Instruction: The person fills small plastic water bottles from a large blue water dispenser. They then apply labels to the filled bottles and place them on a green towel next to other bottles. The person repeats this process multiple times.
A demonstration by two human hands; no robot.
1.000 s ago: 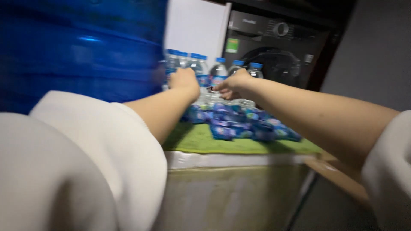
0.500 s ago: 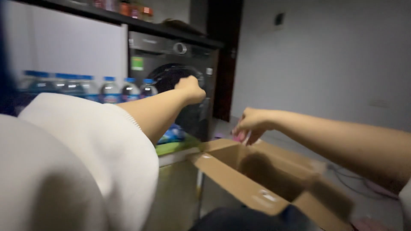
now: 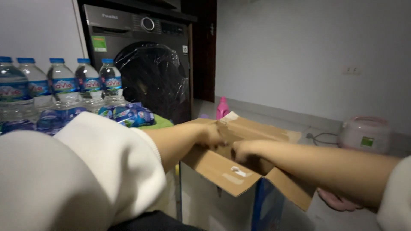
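Note:
An open cardboard box [image 3: 222,175] stands low in front of me, its flaps folded outward. My left hand [image 3: 212,133] reaches over the box's near-left edge, and its fingers are at the box's mouth. Just right of it, my right hand [image 3: 245,152] dips into the opening with its fingers out of sight inside the box. Whether either hand holds anything is hidden. Upright water bottles [image 3: 87,85] with blue caps stand in a row at the left, and more bottles [image 3: 128,114] lie on their sides on a green cloth [image 3: 160,123].
A dark front-loading washing machine [image 3: 150,72] stands behind the bottles. A pink bottle [image 3: 222,108] sits on the floor by the wall. A pale pink rice cooker [image 3: 364,133] with a cord is at the right. A dark doorway [image 3: 204,51] lies beyond.
My view has swung right, from the bottles to the box. Both hands left the bottles on the cloth and came down into the box's opening.

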